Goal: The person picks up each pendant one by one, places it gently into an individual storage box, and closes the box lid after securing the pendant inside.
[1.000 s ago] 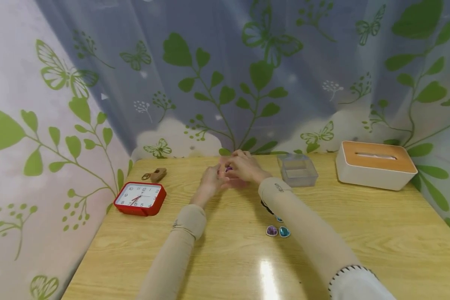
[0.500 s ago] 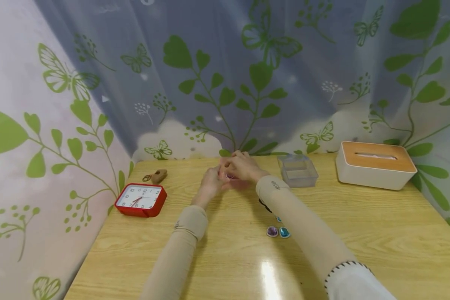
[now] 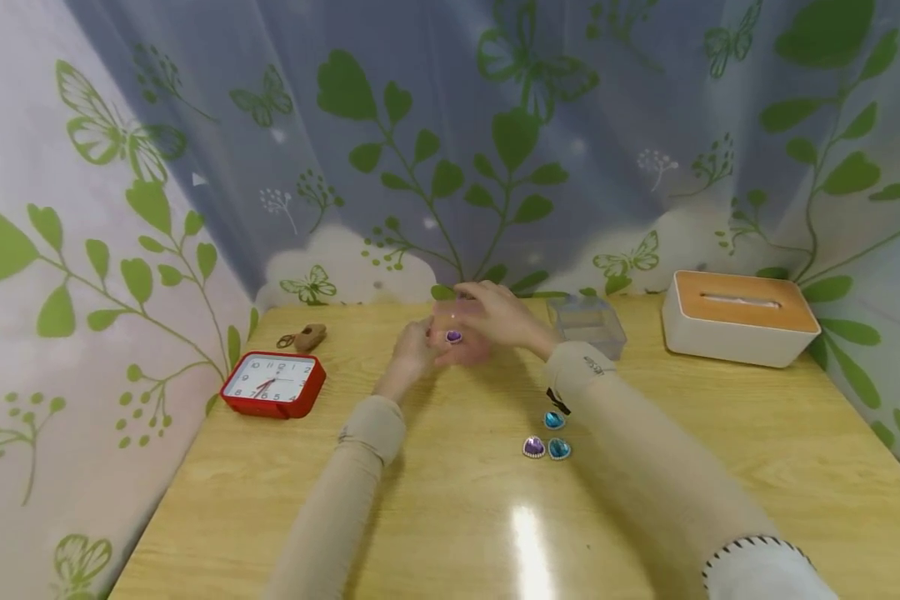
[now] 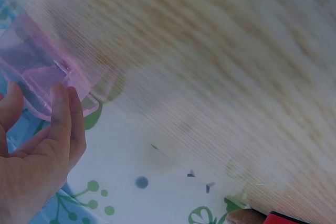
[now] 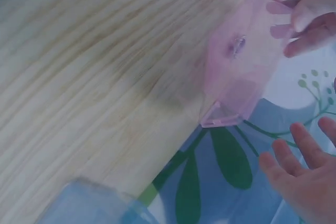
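A pink see-through plastic box (image 3: 474,348) stands at the far middle of the table, a purple gem (image 3: 453,337) showing in it. My left hand (image 3: 411,354) grips the box's left side; its fingertips show at the wall in the left wrist view, where the box (image 4: 44,69) is at the upper left. My right hand (image 3: 508,317) is at the box's right side with fingers extended and holding nothing. In the right wrist view the right hand (image 5: 302,179) is spread apart from the box (image 5: 239,72), while the left hand (image 5: 310,17) pinches its far edge.
Two blue gems (image 3: 553,420) and a purple gem (image 3: 534,447) lie near a small black item (image 3: 558,401) beside my right forearm. A clear box (image 3: 588,327) and a tissue box (image 3: 738,325) stand right. A red clock (image 3: 273,385) and brown trinket (image 3: 311,337) are left.
The right fingers have come off the purple gem, straightened and moved up to the right; the gem now shows uncovered in the box. The left hand still holds the box. The view has shifted slightly.
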Tool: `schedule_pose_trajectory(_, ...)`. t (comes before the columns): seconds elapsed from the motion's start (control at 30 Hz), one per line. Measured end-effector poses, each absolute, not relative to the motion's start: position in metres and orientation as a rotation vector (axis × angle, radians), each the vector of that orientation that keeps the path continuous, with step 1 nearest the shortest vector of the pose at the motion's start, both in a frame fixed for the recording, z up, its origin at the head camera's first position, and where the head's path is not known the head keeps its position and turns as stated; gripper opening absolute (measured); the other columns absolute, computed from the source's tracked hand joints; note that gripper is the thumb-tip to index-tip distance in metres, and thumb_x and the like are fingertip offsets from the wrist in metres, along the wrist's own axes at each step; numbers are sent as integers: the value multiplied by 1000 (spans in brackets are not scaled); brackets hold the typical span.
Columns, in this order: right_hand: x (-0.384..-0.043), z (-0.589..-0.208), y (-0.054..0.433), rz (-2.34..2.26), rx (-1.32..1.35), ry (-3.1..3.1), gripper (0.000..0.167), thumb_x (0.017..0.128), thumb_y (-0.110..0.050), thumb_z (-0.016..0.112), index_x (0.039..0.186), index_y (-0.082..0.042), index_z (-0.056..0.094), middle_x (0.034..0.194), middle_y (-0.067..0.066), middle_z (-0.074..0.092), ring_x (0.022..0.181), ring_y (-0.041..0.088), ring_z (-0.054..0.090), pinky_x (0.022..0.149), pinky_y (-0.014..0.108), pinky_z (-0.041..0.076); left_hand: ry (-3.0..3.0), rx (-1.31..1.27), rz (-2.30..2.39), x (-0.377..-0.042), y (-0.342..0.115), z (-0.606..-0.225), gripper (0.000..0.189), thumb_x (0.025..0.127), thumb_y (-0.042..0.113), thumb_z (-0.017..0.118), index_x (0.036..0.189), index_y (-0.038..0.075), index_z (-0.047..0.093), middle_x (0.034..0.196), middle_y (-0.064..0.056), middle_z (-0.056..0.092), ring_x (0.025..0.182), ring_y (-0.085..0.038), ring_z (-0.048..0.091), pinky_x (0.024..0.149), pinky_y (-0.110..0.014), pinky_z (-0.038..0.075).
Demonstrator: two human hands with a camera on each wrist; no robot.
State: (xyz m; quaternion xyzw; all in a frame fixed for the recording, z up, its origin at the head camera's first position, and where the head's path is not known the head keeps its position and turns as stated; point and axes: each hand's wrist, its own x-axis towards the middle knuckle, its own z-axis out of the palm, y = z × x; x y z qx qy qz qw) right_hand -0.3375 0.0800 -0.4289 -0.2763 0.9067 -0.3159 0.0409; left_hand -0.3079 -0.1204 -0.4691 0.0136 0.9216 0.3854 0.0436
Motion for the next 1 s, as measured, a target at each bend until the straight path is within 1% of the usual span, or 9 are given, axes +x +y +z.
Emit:
schedule_pose_trajectory(0.17,-327,-419,98,-1001,-842,2745,64,107,-42,60,161,-13,42,159,18,49,148,40,44,123,65,38,2793,61,1228,-310,-124,-466,72,100,11,71,160,-4,36,147,-27,59,87,-21,62,89,-36,61)
schedule_pose_trajectory(0.23,-322,-419,105,-992,-858,2744,61,108,-40,60,159,-11,44,155,19,52,146,41,46,122,66,39,2782,76,1238,-309,-124,-467,73,100,11,71,160,-6,34,148,-28,58,106,-30,68,102,-42,60)
schedule_pose_trajectory(0.3,-316,-420,112,-969,-894,2741,59,107,-35,61,158,-9,46,152,20,55,143,41,49,120,65,41,2779,92,1230,-309,-124,-467,74,100,14,71,160,-7,33,151,-30,56,129,-36,63,117,-45,52)
schedule_pose_trajectory(0.4,-304,-424,122,-896,-962,2749,55,105,-28,65,154,-6,51,149,21,58,141,41,52,119,63,43,2758,100,1235,-308,-123,-468,79,100,19,73,161,-9,30,154,-31,52,144,-40,53,127,-48,40)
schedule_pose_trajectory(0.63,-273,-434,138,-720,-1072,2707,49,101,-25,72,147,-11,61,145,19,61,135,42,57,113,62,49,2765,109,1238,-309,-122,-470,75,100,16,71,160,-8,32,152,-30,54,129,-38,61,119,-45,50)
schedule_pose_trajectory(0.73,-262,-440,144,-684,-1131,2657,45,100,-21,74,143,-10,64,137,17,65,127,39,61,106,58,54,2758,88,1252,-309,-122,-469,73,100,13,71,160,-5,35,150,-27,57,97,-28,66,95,-38,62)
schedule_pose_trajectory(0.83,-254,-447,149,-655,-1166,2600,41,99,-19,74,139,-11,67,130,14,67,121,35,61,100,51,56,2748,78,1266,-309,-123,-469,72,100,11,71,160,-4,35,148,-26,58,70,-16,53,67,-27,56)
schedule_pose_trajectory(0.93,-247,-451,153,-592,-1192,2574,42,97,-23,77,137,-14,69,124,11,68,117,30,60,103,53,53,2750,79,1266,-309,-124,-468,72,100,12,71,160,-4,36,148,-26,58,68,-11,48,62,-20,50)
schedule_pose_trajectory(1.0,-243,-454,156,-538,-1206,2573,44,95,-26,79,137,-16,70,123,8,68,114,27,59,106,54,51,2741,66,1271,-309,-123,-468,72,100,12,71,161,-3,35,149,-26,57,72,-16,54,66,-24,55)
